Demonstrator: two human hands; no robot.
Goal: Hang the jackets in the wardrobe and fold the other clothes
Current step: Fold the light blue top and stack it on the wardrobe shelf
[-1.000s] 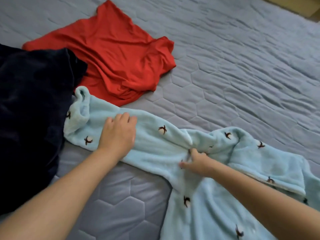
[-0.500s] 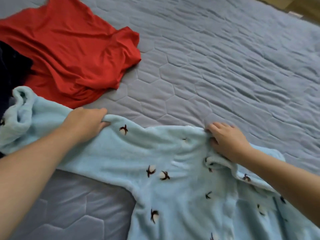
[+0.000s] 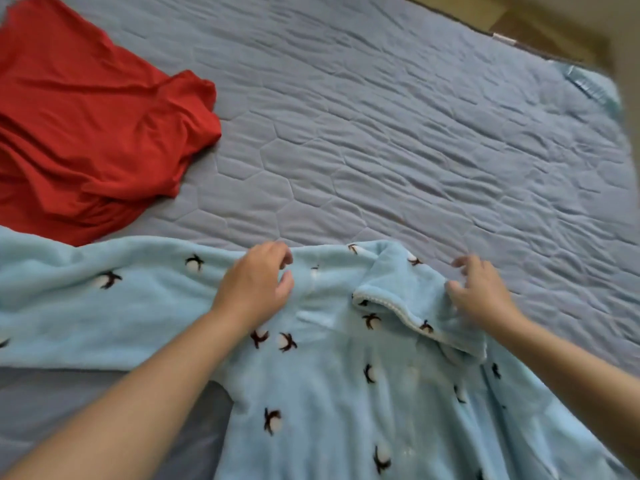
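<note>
A grey-blue quilted bedcover is filling most of the view.
The bedcover (image 3: 433, 140) is lying spread flat, its hexagon stitching showing across the middle and fine creases running over its far right part. Beyond its dark far edge, a strip of yellowish floor (image 3: 540, 26) is showing at the far right, and a pale teal band (image 3: 588, 86) is sitting at the cover's far right corner.

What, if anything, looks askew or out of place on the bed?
Nothing damaged or spilled. The red shirt lies crumpled on the bed cover, and the collar of the blue fleece top is flopped over unevenly beside the right hand.
</note>
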